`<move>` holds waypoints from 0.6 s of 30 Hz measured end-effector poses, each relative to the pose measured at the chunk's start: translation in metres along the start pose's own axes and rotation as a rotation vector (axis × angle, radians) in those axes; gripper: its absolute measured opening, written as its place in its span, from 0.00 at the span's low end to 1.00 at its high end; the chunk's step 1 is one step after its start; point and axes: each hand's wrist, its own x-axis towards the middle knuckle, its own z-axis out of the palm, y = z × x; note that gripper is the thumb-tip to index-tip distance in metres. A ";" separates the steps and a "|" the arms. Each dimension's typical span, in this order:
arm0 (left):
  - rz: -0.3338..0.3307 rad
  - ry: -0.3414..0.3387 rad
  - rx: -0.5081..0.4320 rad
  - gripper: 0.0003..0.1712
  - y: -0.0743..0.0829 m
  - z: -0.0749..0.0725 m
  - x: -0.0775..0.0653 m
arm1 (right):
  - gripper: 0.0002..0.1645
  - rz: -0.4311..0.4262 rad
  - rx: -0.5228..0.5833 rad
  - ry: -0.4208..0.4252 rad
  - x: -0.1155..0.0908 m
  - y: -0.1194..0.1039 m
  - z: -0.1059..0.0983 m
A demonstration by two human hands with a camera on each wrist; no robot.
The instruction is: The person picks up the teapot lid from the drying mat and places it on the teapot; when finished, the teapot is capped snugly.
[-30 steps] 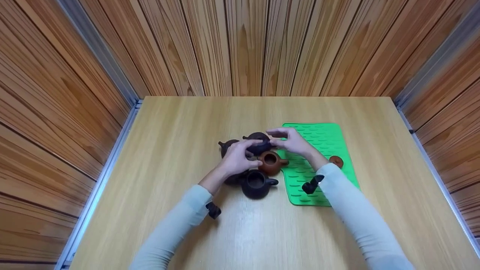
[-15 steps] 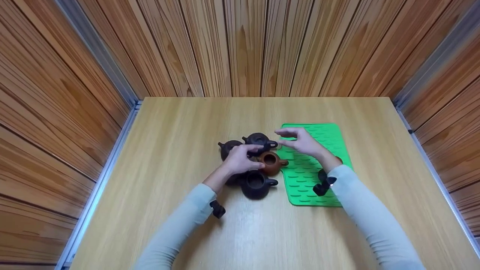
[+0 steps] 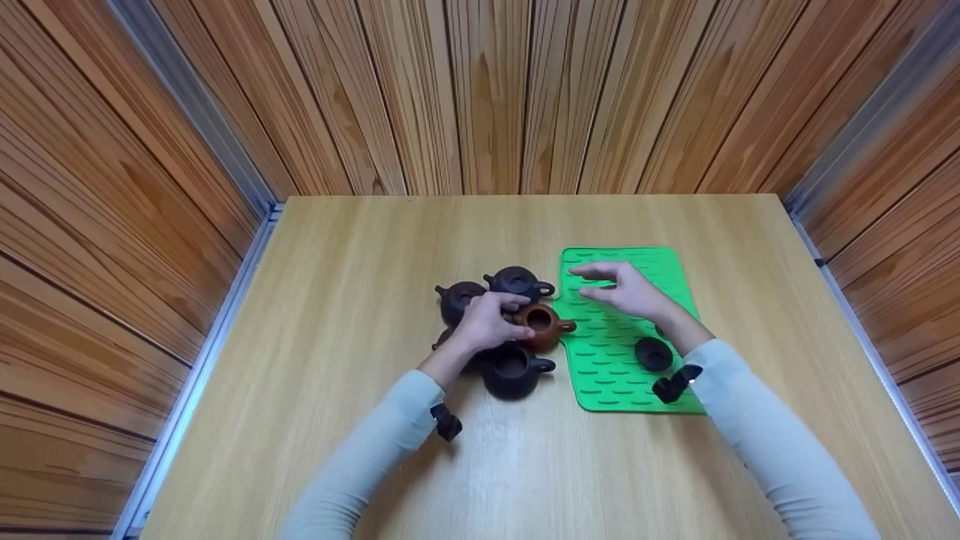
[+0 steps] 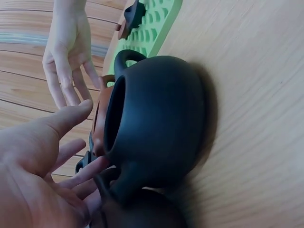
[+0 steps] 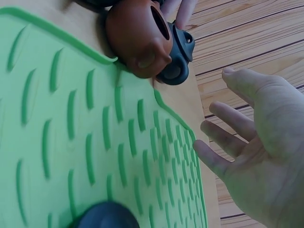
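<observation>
My left hand (image 3: 486, 324) hovers over a cluster of small teapots, fingers spread loosely and gripping nothing. Its thumb tip overlaps the lidless reddish-brown teapot (image 3: 553, 339) in the head view. Closest to me sits a lidless black teapot (image 3: 511, 386), large in the left wrist view. At the back stands a dark teapot (image 3: 516, 279) with its lid on; another dark teapot (image 3: 454, 300) is left of it. A further one is mostly hidden beneath my left hand. My right hand (image 3: 628, 291) is held over the green mat, thumb and fingers apart, holding nothing.
The green ridged mat (image 3: 600, 391) lies right of the teapots. On it rests a black lid (image 3: 653, 354), close to my right wrist; a brown lid behind it is nearly covered by that wrist. Wooden panels (image 3: 480, 97) wall the table at the back and sides.
My right hand has moved right, away from the back teapot's handle and over the mat. The black lid has come into sight as the brown one became covered. My left hand shifted slightly right.
</observation>
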 end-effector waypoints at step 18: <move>-0.041 0.080 0.026 0.31 0.024 0.006 -0.014 | 0.28 0.031 -0.051 0.042 -0.046 0.016 -0.028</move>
